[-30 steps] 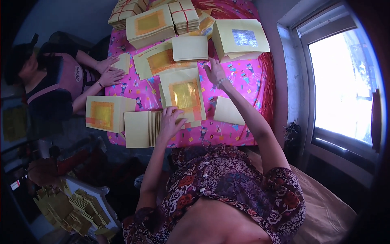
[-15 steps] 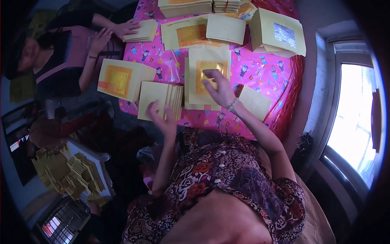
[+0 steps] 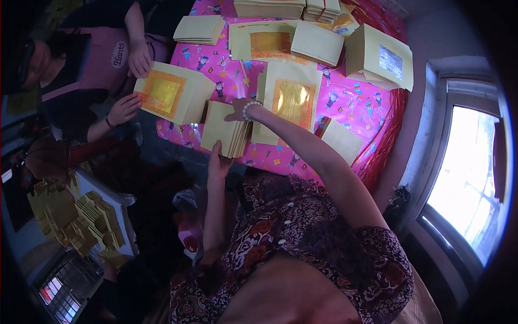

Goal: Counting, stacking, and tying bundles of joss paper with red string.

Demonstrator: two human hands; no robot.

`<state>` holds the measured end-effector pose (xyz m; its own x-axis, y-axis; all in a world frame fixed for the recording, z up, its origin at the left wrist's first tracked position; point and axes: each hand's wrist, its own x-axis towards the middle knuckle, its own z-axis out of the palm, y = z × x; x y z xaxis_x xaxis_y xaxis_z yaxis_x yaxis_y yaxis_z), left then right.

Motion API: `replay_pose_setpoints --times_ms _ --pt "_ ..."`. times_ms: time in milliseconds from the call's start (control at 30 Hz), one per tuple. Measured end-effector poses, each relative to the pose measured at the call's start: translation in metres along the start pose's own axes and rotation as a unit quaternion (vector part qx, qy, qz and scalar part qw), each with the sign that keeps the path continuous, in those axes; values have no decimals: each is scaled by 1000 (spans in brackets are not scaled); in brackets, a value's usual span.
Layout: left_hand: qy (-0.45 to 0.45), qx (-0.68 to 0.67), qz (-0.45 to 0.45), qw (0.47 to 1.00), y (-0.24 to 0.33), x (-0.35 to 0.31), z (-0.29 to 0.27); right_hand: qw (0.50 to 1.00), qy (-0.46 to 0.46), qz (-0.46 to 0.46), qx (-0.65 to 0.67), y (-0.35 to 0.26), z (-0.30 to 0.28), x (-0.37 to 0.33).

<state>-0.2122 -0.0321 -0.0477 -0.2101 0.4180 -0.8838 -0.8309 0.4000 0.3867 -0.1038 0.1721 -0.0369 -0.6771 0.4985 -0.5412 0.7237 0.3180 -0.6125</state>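
Observation:
A stack of folded pale yellow paper (image 3: 218, 127) stands at the table's near edge, between my two hands. My left hand (image 3: 219, 161) grips its near end, with the thumb against the top sheet. At the far right corner of the same stack, my right hand (image 3: 241, 109) is bent over the edge; some of its fingers are hidden. Under my right forearm lies a pile of yellow paper sheets (image 3: 292, 70), the top one bearing a gold foil square with an orange border (image 3: 294, 100).
On the left, a person's two hands (image 3: 127, 108) hold a gold-foil paper stack (image 3: 189, 86). More paper stacks (image 3: 318, 43) lie at the back. A silver-foil stack (image 3: 372, 62) and red strands (image 3: 391, 127) are on the right. Pink patterned cloth (image 3: 345, 92) covers the table.
My right hand has moved left from the gold foil sheet to the folded stack. My left hand has closed on that stack's near end. The other person's hands have shifted to the gold-foil stack.

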Motion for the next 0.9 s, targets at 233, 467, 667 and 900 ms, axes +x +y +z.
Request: replay_pose_setpoints --times_ms 233,467,667,900 --pt "0 26 44 999 -12 19 -4 999 4 -12 -44 14 12 16" --pt "-21 -54 9 998 -27 7 -11 992 -122 -20 -27 10 15 14" --pt "-124 -120 24 985 -52 7 -52 995 -77 -44 -33 -6 50 -8" --pt "-117 -71 28 990 -48 3 -83 1000 8 -14 7 -18 91 -28"
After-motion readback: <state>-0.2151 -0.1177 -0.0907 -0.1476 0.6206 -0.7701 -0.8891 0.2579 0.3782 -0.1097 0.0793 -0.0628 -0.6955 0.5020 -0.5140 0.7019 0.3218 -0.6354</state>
